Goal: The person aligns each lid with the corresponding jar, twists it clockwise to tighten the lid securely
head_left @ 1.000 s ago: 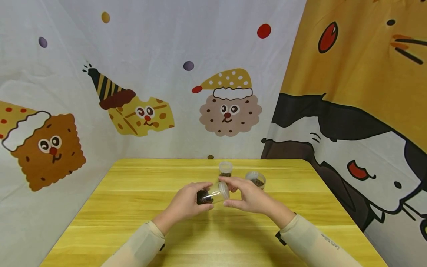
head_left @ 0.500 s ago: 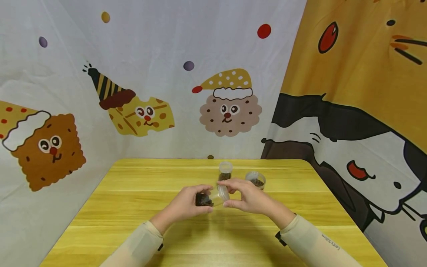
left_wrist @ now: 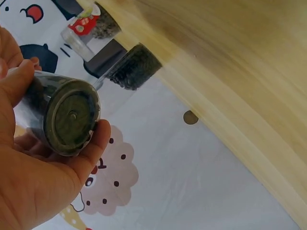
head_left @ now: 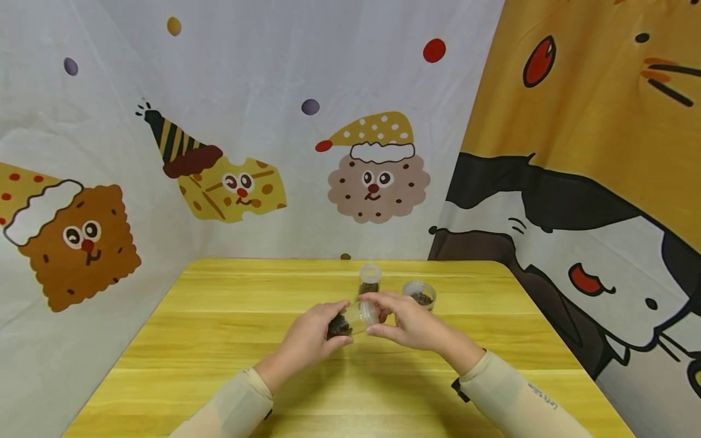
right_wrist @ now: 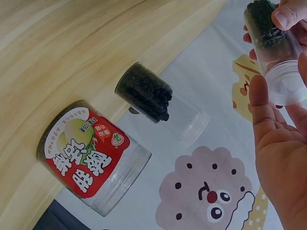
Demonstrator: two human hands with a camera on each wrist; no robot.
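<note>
A clear plastic jar (head_left: 341,327) with dark, dried-looking pieces at its base lies tilted on its side above the table. My left hand (head_left: 308,334) grips its base end, thumb and fingers wrapped around the wall; the round bottom of the jar (left_wrist: 74,116) faces the left wrist view. At the other end is a translucent lid (right_wrist: 287,84), held between the thumb and fingers of my right hand (head_left: 411,322). The lid sits on the jar's mouth. Right behind the hands stands a similar narrow jar (right_wrist: 144,91), capped and partly filled with dark pieces.
A wider clear jar (right_wrist: 91,153) with a red label and brownish contents stands to the right of the narrow one. All stand on a yellow wood-grain table (head_left: 230,292). A cartoon-printed cloth (head_left: 246,73) hangs behind the table's far edge.
My left hand has shifted slightly left, then back right, with the jar's base turning a little and the contents moving inside. My right hand has stayed at the lid.
</note>
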